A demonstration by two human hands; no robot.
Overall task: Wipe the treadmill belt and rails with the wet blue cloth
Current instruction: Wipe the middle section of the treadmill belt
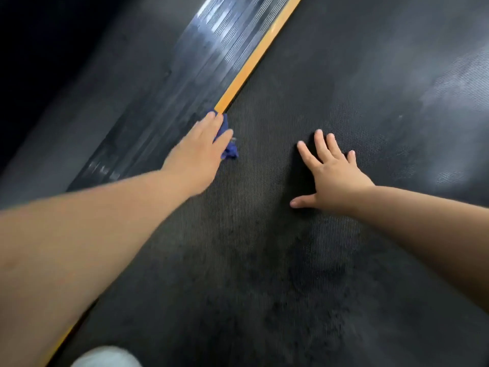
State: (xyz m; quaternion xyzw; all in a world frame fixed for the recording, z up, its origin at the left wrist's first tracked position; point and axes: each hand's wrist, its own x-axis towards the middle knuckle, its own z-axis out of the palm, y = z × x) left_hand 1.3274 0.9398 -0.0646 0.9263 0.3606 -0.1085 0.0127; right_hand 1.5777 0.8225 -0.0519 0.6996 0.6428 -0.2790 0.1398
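At the left edge of the treadmill belt, where it meets the orange strip, the left hand presses the wet blue cloth down with its fingers laid out fairly straight over it. Only a crumpled corner of the cloth shows past the thumb side. The right hand lies flat on the middle of the belt, fingers spread and holding nothing, apparently as a prop.

The task looks partly done. The ribbed left rail beyond the cloth carries bright streaks, and the near part of the belt is mottled with darker patches. Either could be damp from wiping, though motion blur and glare make that hard to say for sure. Far to the right the belt shows pale, hazy areas that seem not yet wiped. The right rail is out of view, so nothing can be said of it. My guess is that the far belt and the other rail are left to do.

Little else is around: a white rounded shape at the near edge, perhaps the person's clothing, and dark floor to the left. Nothing lies on the belt ahead of the cloth. Only the propping right hand and forearm cover a stretch that will need wiping.
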